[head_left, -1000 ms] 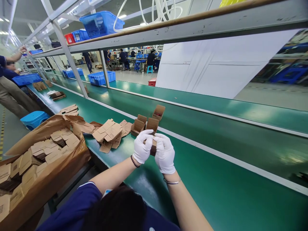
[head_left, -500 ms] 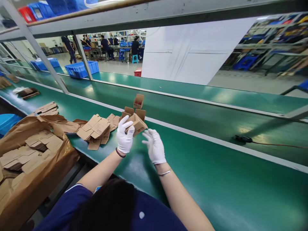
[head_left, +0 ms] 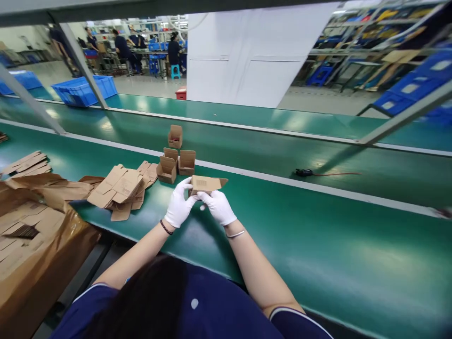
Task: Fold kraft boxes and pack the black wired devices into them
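Both of my hands wear white gloves and grip one small brown cardboard box [head_left: 207,183] above the green belt. My left hand [head_left: 179,203] is closed on its left end, thumb at the near side. On the near right side, my right hand [head_left: 218,206] pinches the lower edge of the same box. A pointed flap sticks out at the box's right end, and a printed patch shows on its upward face. Just beyond my left hand stand three open boxes, the nearest one [head_left: 166,169] close to the held box; its inside is partly hidden.
Flattened cartons [head_left: 118,186] lie piled left of my hands. A brown paper-lined container [head_left: 52,245] of more flat cartons is at the near left. Behind stand another open box [head_left: 175,136], a blue crate [head_left: 83,90] and a black plug with cord [head_left: 303,172]. People sit in the background.
The held box has been turned, so its printed face now points up and its opening is out of sight. My right hand has come in and taken hold of it. The view has swung right.
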The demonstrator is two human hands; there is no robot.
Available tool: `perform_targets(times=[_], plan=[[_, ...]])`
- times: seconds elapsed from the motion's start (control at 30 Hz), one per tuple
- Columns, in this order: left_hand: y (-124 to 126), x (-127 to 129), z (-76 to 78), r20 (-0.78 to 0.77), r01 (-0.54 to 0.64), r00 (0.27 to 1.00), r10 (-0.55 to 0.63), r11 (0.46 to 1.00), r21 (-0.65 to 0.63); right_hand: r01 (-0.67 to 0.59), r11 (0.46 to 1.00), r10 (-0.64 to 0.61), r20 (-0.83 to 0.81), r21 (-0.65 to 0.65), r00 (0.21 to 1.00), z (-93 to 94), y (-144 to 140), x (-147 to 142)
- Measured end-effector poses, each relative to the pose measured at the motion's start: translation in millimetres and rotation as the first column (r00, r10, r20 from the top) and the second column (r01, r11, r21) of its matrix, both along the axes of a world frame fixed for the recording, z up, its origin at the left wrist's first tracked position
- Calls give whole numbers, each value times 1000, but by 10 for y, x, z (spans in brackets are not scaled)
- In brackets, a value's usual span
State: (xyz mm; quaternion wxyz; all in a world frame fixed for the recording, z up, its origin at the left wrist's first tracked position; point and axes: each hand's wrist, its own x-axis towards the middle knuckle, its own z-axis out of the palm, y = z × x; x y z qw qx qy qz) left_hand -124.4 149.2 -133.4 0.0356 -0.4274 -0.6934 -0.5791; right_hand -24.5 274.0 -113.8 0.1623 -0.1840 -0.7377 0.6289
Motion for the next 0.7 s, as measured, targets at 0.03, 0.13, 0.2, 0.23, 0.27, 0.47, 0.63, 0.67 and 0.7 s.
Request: perform_targets(times=[0.03,0.13,0.2,0.23,0.27,0.47,0.63,0.67,0.7], plan=[[11,7,-28,-23,-23,1000,21,998,-58,-26,987,15,70,162,997,11,20,31],[74,4,-139,-104,26,993,-57,960,-278,-221,768,50,288,601,956,55,72,126],[138,-28,-235,-35,137,986,-165,900,-414,-349,644,116,364,680,924,83,187,181],[171,-53,-285,35,187,981,-192,874,-449,-364,639,147,356,678,923,97,301,205],[200,-84,-333,106,226,974,-199,857,-464,-341,667,156,323,662,933,113,463,229],[182,-242,-482,182,177,978,-100,861,-477,124,694,-525,381,709,761,317,2006,467],[-15,-82,-334,-44,-22,999,8,952,-305,215,584,-721,379,783,580,294,2819,785],[-34,-35,-277,-84,-68,995,47,963,-259,227,535,-763,349,814,544,215,2951,812],[-46,8,-214,-110,-118,989,96,970,-212,237,512,-771,320,826,551,123,3081,816]])
